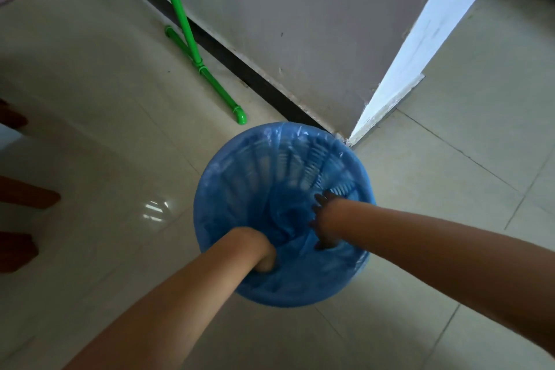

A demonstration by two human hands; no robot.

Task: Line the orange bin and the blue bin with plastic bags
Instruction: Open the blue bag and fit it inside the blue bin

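Reaching down inside the blue bin [210,177], my right hand [322,221] spread wide-fingered on the plastic bag [288,219]; my left hand's [265,260] fingers were hidden below.

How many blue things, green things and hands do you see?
Blue things: 2, the blue bin and the plastic bag inside it
Green things: 1, the green pipe stand
Hands: 2, the left hand and the right hand, both reaching into the bin
Total: 5
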